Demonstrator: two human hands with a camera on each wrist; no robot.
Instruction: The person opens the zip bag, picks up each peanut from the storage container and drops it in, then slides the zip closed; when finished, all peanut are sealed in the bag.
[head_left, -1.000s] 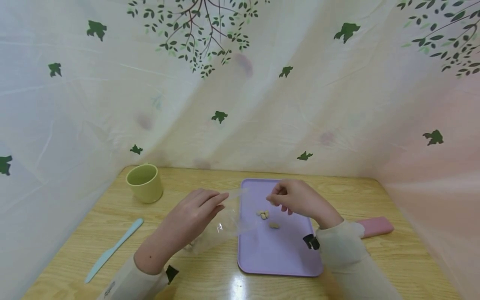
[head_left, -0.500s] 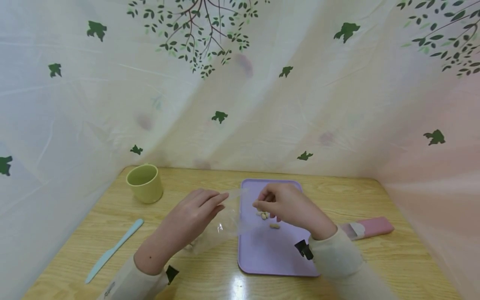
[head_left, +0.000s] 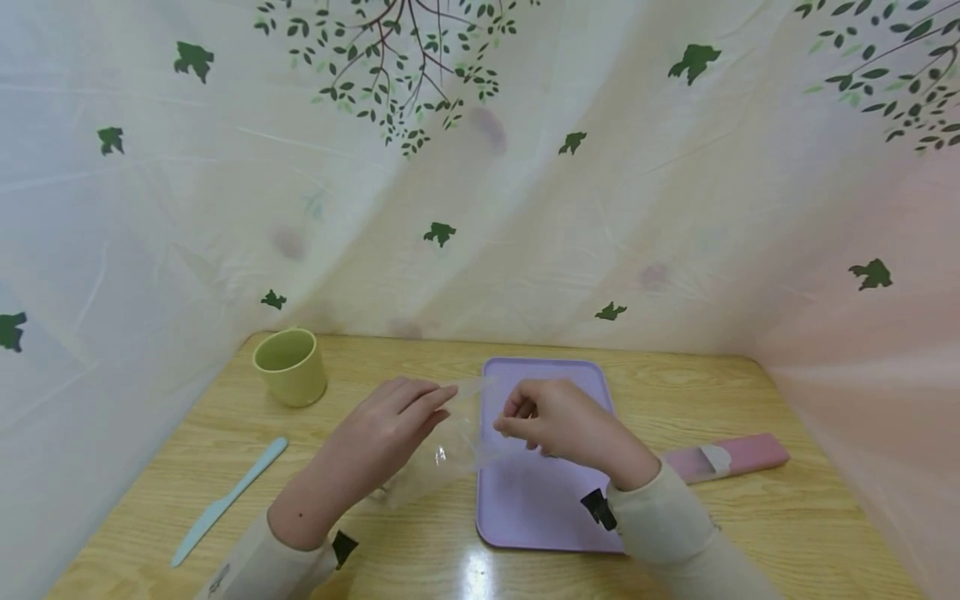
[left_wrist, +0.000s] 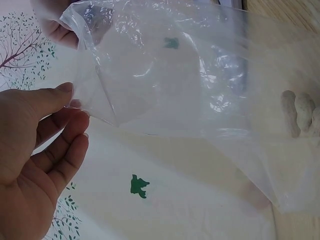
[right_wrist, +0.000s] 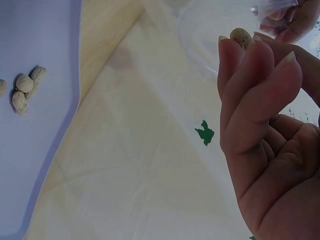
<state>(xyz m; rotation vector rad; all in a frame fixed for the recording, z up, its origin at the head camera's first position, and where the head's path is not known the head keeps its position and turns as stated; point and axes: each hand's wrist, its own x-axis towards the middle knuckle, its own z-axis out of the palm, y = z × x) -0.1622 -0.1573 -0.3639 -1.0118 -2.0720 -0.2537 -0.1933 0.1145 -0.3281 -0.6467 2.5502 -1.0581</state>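
My left hand [head_left: 393, 425] pinches the rim of a clear plastic bag [left_wrist: 150, 75] between thumb and fingertips. Several peanuts [left_wrist: 304, 111] lie at the bag's far end in the left wrist view. Over the purple tray [head_left: 540, 508], my right hand [head_left: 570, 429] pinches a single peanut [right_wrist: 241, 37], which shows at its fingertips in the right wrist view. That hand is close to the bag's mouth, to its right. More peanuts [right_wrist: 25, 90] lie on the tray in the right wrist view; in the head view my right hand hides them.
A green cup [head_left: 290, 367] stands at the back left of the wooden table [head_left: 397, 567]. Nearer the left edge lies a light blue knife [head_left: 228, 500]. To the right of the tray is a pink packet [head_left: 750, 454], partly behind my right forearm. Patterned cloth [head_left: 510, 250] encloses the table.
My right hand has moved left and a little nearer to me, from over the tray's middle toward the bag. The left hand and the bag have stayed in place.
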